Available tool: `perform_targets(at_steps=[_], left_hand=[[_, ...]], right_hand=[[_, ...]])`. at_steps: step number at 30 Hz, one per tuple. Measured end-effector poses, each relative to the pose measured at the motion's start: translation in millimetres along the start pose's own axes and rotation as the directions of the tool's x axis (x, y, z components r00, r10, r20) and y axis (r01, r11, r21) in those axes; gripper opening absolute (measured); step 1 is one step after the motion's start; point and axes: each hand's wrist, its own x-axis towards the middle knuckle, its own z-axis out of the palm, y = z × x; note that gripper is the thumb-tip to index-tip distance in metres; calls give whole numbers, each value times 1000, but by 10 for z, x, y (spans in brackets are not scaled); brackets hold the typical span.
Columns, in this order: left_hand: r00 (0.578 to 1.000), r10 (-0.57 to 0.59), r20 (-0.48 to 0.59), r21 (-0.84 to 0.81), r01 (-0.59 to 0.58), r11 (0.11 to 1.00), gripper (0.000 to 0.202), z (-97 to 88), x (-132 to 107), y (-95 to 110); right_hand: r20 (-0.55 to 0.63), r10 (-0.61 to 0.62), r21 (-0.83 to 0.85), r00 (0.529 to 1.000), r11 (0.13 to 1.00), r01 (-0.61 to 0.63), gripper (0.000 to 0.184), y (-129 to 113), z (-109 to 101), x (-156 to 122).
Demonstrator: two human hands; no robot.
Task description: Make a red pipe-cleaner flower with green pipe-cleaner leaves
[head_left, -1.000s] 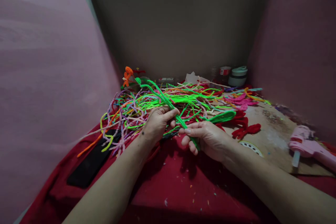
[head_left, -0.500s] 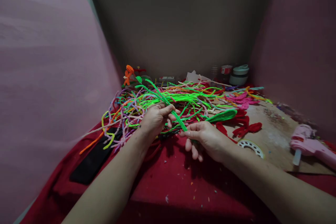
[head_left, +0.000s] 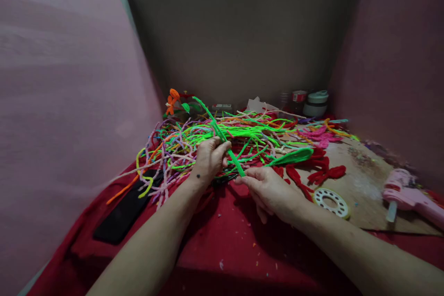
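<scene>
Green pipe cleaners (head_left: 235, 159) are stretched slantwise between my two hands, pressed close side by side. My left hand (head_left: 210, 157) pinches them around the middle, and their upper ends rise past it toward the back left. At the lower end, my right hand (head_left: 268, 189) grips them between thumb and fingertips. Just beyond my hands lies a tangled heap of coloured pipe cleaners (head_left: 194, 138), with bright green ones on top. A looped green pipe-cleaner leaf (head_left: 294, 156) rests beyond my right hand.
A black phone-like slab (head_left: 120, 217) lies left on the red cloth (head_left: 222, 249). To the right are a white tape spool (head_left: 331, 202), red fuzzy pieces (head_left: 328, 172) and a pink glue gun (head_left: 404, 189) on cardboard (head_left: 371, 208). An orange pipe-cleaner flower (head_left: 172, 101) and a lidded container (head_left: 316, 104) stand behind.
The upper ends of the green pipe cleaners, spread apart before, now lie closer together. My right hand's lower fingers have curled in and turned downward. My left hand stays near the same spot.
</scene>
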Motion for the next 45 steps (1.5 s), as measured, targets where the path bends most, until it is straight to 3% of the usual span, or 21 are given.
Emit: perform_targets(at_steps=[4, 10, 15, 21, 26, 33, 45], left_hand=[[998, -20, 53, -20, 22, 1000, 25, -29, 23, -25], [983, -36, 181, -99, 55, 994, 26, 1, -19, -38], [952, -17, 306, -180, 75, 981, 31, 87, -118, -21], [906, -60, 418, -240, 174, 955, 29, 148, -154, -34], [900, -35, 434, -303, 182, 935, 31, 157, -139, -82], [937, -107, 331, -306, 214, 928, 31, 173, -133, -87], [931, 123, 344, -147, -76, 986, 21, 154, -218, 26]], right_hand=[[38, -58, 206, 998, 977, 49, 24, 39, -28, -11], [112, -72, 411, 991, 912, 20, 27, 27, -80, -11], [30, -100, 534, 995, 843, 68, 19, 0, -116, 28], [-96, -82, 467, 992, 876, 118, 11, 45, -125, 52], [-138, -94, 446, 986, 883, 147, 11, 44, -134, 62], [-148, -65, 511, 987, 849, 133, 11, 5, -168, 53], [-217, -17, 529, 976, 838, 132, 10, -10, -180, 77]])
